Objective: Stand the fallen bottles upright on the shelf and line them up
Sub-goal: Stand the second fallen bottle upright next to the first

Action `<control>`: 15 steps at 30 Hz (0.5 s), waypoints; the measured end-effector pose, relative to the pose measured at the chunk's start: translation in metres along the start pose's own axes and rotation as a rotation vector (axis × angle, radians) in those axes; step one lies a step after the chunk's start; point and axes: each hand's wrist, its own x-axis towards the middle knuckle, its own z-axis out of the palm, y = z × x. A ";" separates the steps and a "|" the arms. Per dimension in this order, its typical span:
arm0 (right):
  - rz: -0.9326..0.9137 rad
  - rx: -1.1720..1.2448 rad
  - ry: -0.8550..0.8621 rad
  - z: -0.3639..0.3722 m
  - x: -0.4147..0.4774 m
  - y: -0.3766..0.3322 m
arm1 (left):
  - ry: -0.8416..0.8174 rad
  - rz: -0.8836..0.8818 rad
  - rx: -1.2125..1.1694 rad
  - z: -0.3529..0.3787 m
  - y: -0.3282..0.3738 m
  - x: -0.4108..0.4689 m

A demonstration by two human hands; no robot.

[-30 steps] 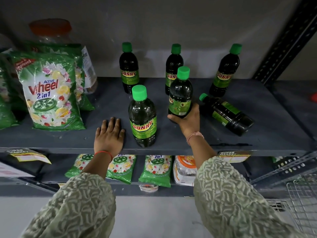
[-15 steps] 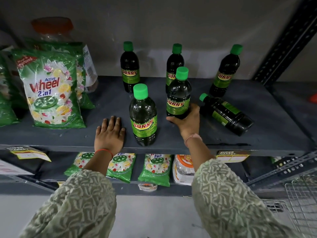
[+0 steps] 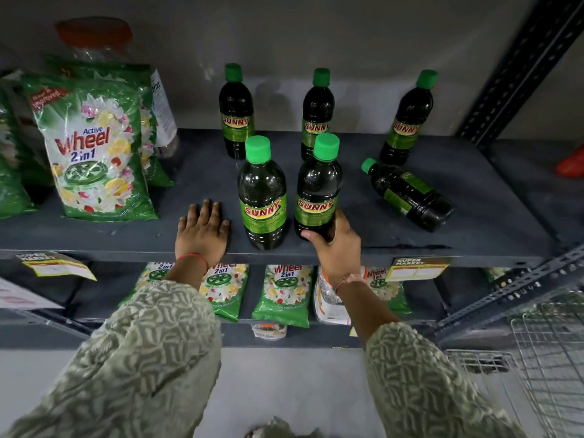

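My right hand (image 3: 335, 245) is wrapped around the base of an upright Sunny bottle (image 3: 317, 188) near the front edge of the shelf (image 3: 474, 222), thumb in front, fingers curled behind; bottle base looks to be on the shelf, can't fully confirm. My left hand (image 3: 202, 232) lies flat, palm down, fingers spread a little, on the shelf front, holding nothing. Between the two hands, just beside the gripped bottle, stands another upright bottle (image 3: 262, 194), label facing me; small gap between the two, not touching. Back row: three upright bottles, back left (image 3: 236, 112), back middle (image 3: 317, 112), back right (image 3: 407, 118), unevenly spaced. One fallen bottle (image 3: 407, 194) lies on its side to the right of my right hand, cap pointing toward the back left, base toward the front right, well clear of the others. Left end of the shelf: green Wheel detergent packs (image 3: 94, 147) standing up, with an orange-lidded clear jar (image 3: 94, 36) behind them. Shelf is dark grey metal; price tag (image 3: 417, 268) hangs on its front lip at right. Lower shelf holds smaller Wheel packs (image 3: 284, 292). Slotted steel upright (image 3: 521, 64) at right, wire basket (image 3: 543, 349) at lower right, plain grey wall (image 3: 347, 33) behind.
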 end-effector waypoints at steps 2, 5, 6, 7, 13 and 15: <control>0.001 0.007 -0.003 -0.002 -0.006 0.000 | -0.009 0.004 -0.005 0.000 0.000 -0.001; -0.009 0.017 -0.013 -0.005 -0.012 0.003 | -0.011 0.010 -0.005 -0.001 0.000 0.000; -0.015 0.024 -0.020 -0.006 -0.014 0.004 | -0.010 0.012 -0.006 -0.001 -0.001 0.001; -0.019 0.034 -0.025 -0.006 -0.015 0.005 | -0.008 0.013 -0.007 0.000 -0.001 0.001; -0.013 0.052 -0.032 -0.007 -0.014 0.011 | -0.008 0.014 -0.011 0.000 -0.001 0.001; -0.011 0.046 -0.025 -0.007 -0.014 0.012 | -0.009 0.016 -0.011 0.000 -0.001 0.000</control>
